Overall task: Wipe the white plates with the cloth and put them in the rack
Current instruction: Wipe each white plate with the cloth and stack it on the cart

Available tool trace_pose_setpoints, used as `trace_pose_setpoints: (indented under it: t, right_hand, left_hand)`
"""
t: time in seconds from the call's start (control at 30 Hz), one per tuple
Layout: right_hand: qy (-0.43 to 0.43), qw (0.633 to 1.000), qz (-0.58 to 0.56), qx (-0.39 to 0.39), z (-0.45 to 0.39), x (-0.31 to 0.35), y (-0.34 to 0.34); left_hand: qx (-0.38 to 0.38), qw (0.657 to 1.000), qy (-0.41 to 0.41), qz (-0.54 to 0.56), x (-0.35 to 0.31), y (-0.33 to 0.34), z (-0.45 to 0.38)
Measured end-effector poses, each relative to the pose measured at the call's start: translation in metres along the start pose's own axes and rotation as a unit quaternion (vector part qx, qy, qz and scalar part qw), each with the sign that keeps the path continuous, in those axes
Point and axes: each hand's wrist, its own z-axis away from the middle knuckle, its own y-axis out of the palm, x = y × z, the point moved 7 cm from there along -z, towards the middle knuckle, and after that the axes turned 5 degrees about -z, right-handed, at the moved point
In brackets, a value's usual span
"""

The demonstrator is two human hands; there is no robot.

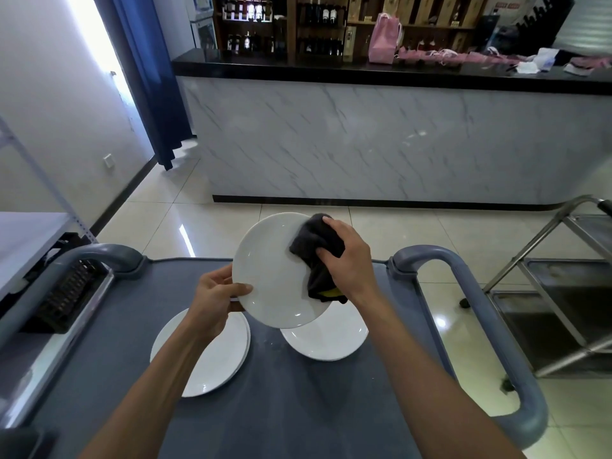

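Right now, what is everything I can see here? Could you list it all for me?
held plate: one, white, lifted over the cart, tilted
plates on cart: left pile, exact count unclear, plus one at right, white
cloth: one, dark grey with a yellow patch, pressed on the held plate
cart: one, grey, with curved handles at both sides
dish rack: one, dark, left of the cart
metal trolley: one, silver, at right
counter: one, black top, marble-look front
bottle shelves: wooden, behind the counter
pink bag: one, on the counter
curtain: blue, at left
left hand: holds the plate's rim
right hand: grips the cloth
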Motion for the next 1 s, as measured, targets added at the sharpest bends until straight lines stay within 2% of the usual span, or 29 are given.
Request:
trace_pose_setpoints:
  t: [0.23,0.47,0.7,0.8,1.0]
  right_hand:
    - [0.043,0.997,-0.061,-0.032,0.007,-0.001,-0.004]
    - [-0.022,0.993,-0.048,-0.11,0.004,0.022,-0.015]
    - [-0.069,0.986,-0.027,-0.146,0.009,0.033,-0.021]
    - [-0.087,0.985,-0.019,-0.149,0.012,0.037,-0.021]
    - [-0.156,0.976,0.006,-0.15,0.021,0.046,-0.018]
  left_hand:
    - [-0.002,1.0,0.003,0.003,-0.001,-0.003,-0.002]
    - [-0.039,0.999,-0.011,0.006,-0.013,0.011,0.002]
    - [0.012,0.992,-0.117,0.053,-0.005,0.017,0.002]
    - [0.044,0.977,-0.166,0.126,0.003,0.019,0.0]
    - [0.067,0.961,-0.216,0.159,0.01,0.023,-0.002]
